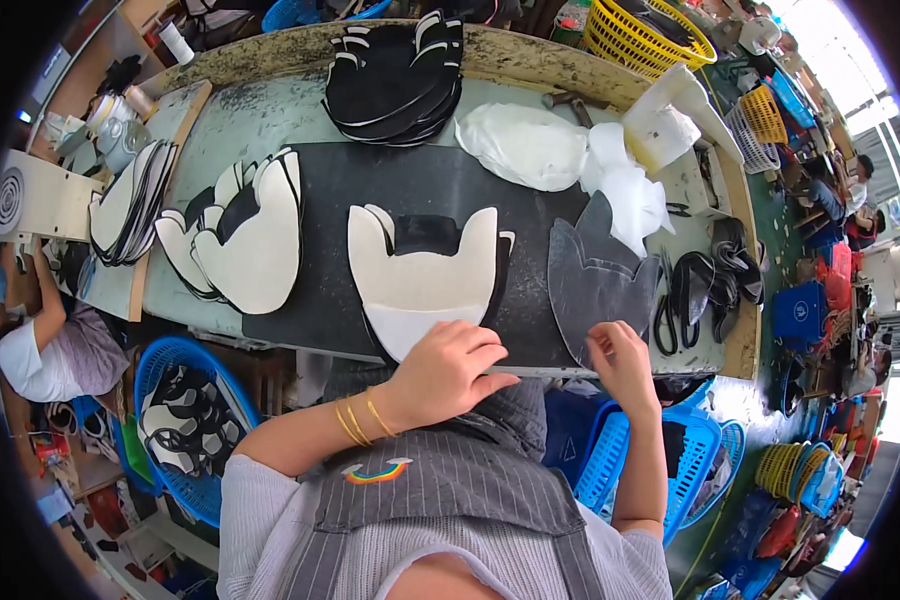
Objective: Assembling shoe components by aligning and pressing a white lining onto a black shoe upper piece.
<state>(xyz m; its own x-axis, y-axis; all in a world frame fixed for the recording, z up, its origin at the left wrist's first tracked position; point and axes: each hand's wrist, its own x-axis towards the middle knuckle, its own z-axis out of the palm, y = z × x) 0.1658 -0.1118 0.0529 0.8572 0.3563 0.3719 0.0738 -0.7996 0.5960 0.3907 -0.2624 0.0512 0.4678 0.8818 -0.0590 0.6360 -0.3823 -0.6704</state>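
Centrally, the cream cut piece (420, 275) lies flat on the black mat (320, 170), its two prongs pointing away from me. My left hand (442, 370) is loosely curled with the thumb spread, gripping nothing, over the piece's near edge; I cannot tell whether it makes contact. My right hand (625, 368) is at the lower edge of the dark grey piece (595, 300), fingers and thumb drawn together; a grip cannot be confirmed. Scissors (668, 285) lie to its right. Left of the cream cut piece are overlapping cream pieces (255, 250); a black stack (395, 95) occupies the tabletop (240, 110) beyond.
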